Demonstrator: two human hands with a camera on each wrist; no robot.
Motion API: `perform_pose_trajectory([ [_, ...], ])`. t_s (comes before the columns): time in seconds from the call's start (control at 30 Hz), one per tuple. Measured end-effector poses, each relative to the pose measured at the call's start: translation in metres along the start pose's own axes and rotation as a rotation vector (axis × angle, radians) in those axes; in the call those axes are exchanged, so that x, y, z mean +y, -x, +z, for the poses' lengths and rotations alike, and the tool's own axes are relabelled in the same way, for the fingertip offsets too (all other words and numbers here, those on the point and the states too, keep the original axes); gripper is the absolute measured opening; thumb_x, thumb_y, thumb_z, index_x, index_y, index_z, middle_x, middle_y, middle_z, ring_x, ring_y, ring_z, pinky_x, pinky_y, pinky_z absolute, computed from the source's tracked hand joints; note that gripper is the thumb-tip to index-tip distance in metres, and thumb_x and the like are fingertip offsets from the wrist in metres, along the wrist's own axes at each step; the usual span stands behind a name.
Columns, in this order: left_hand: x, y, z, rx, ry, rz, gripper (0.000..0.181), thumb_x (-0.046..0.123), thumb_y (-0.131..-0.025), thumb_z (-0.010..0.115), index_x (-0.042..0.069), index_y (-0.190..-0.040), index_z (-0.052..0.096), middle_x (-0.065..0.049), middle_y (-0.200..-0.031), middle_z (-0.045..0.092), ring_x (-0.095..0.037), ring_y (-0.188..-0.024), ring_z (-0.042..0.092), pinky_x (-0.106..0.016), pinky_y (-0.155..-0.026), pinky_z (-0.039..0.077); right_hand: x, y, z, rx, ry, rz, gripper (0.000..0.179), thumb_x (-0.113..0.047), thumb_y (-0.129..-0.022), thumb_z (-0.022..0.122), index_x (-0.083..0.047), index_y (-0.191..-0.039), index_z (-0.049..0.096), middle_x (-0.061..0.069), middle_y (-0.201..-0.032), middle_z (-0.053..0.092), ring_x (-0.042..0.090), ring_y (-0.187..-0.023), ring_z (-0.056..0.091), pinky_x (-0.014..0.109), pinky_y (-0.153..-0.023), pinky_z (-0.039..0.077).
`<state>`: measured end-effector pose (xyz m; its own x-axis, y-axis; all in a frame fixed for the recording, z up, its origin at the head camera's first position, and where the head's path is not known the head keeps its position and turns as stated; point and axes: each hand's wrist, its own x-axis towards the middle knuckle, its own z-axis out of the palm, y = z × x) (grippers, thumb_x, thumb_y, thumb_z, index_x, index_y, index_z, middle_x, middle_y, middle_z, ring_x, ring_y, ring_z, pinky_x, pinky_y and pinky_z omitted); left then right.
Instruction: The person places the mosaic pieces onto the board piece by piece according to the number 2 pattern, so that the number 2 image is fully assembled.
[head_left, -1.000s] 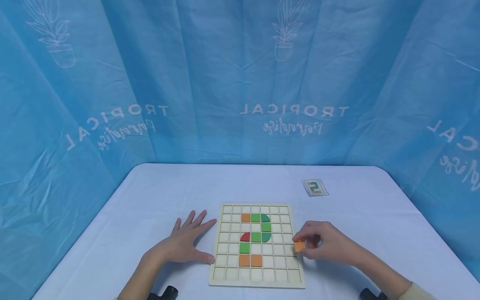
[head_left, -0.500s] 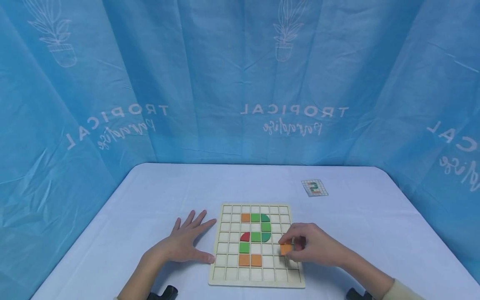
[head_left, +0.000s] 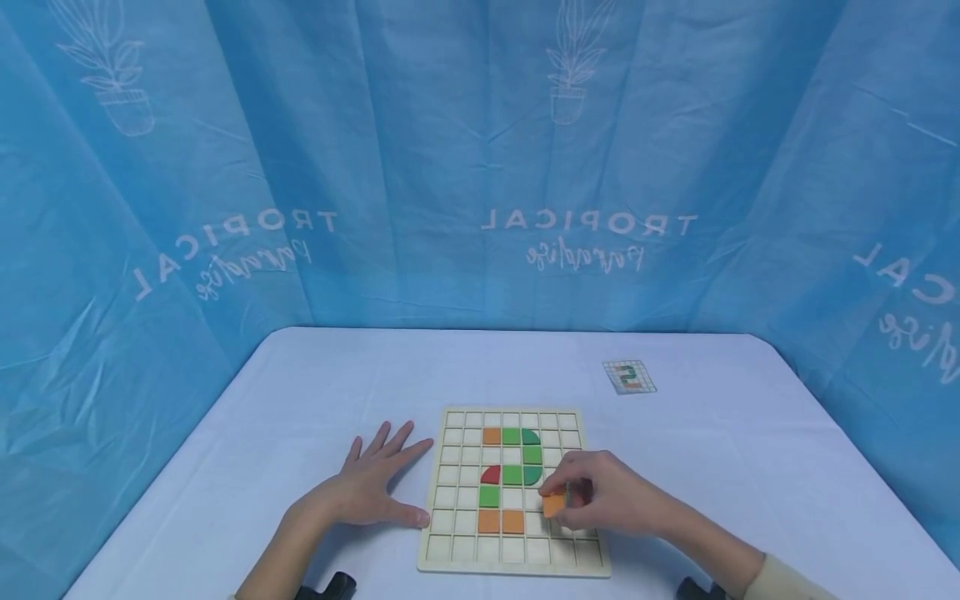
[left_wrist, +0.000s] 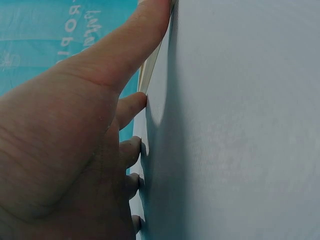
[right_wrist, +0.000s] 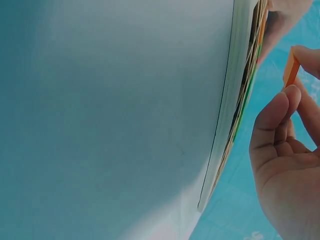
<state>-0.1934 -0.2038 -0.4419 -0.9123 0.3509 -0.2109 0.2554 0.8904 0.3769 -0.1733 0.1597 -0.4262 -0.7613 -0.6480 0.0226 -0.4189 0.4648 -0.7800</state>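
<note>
My right hand pinches an orange square tile between thumb and fingertips, over the right part of a pale wooden grid board. In the right wrist view the orange tile is held up off the board, tilted. Spread fingers mark my left hand, whose thumb and index fingertip touch the board's left edge. Set in the grid are an orange tile at the top, several green tiles, a red quarter-round tile, and two orange tiles side by side lower down.
A small pattern card with a coloured figure on a grid lies behind the board to the right. White cloth covers the table. Blue printed curtains stand around its back and sides.
My right hand has carried the orange tile leftward from the board's right edge to over its right-hand cells. The left hand and the tiles in the grid have stayed put.
</note>
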Motion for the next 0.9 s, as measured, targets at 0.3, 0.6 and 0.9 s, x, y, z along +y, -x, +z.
perform_pose_trajectory([
  [0.3,-0.001,-0.001,0.002,-0.003,0.008,0.001,0.108,0.081,-0.057,0.067,0.033,-0.149,0.037,-0.003,-0.16,0.013,-0.033,-0.145,-0.006,-0.062,-0.108,-0.007,-0.005,-0.01,0.002,-0.084,0.053,0.01,0.024,-0.026,-0.078,0.08,-0.024,-0.101,0.076,-0.01,-0.087,0.063,0.008,-0.067,0.058,0.024,-0.059,0.05],
  [0.6,0.0,0.0,0.001,0.003,0.002,0.004,0.108,0.082,-0.057,0.067,0.033,-0.149,0.036,-0.003,-0.16,0.013,-0.033,-0.145,-0.005,-0.062,-0.108,-0.007,-0.009,-0.017,0.007,-0.15,0.155,0.006,0.021,-0.027,-0.077,0.081,-0.028,-0.098,0.075,-0.015,-0.088,0.061,0.003,-0.068,0.057,0.022,-0.059,0.05],
  [0.9,-0.001,0.001,0.0,-0.001,0.006,0.005,0.108,0.081,-0.058,0.067,0.033,-0.149,0.036,-0.003,-0.16,0.012,-0.033,-0.145,-0.006,-0.062,-0.108,-0.007,-0.01,-0.022,0.014,-0.152,0.275,-0.076,0.026,-0.035,-0.077,0.081,-0.027,-0.101,0.074,-0.02,-0.089,0.06,0.001,-0.072,0.053,0.019,-0.061,0.046],
])
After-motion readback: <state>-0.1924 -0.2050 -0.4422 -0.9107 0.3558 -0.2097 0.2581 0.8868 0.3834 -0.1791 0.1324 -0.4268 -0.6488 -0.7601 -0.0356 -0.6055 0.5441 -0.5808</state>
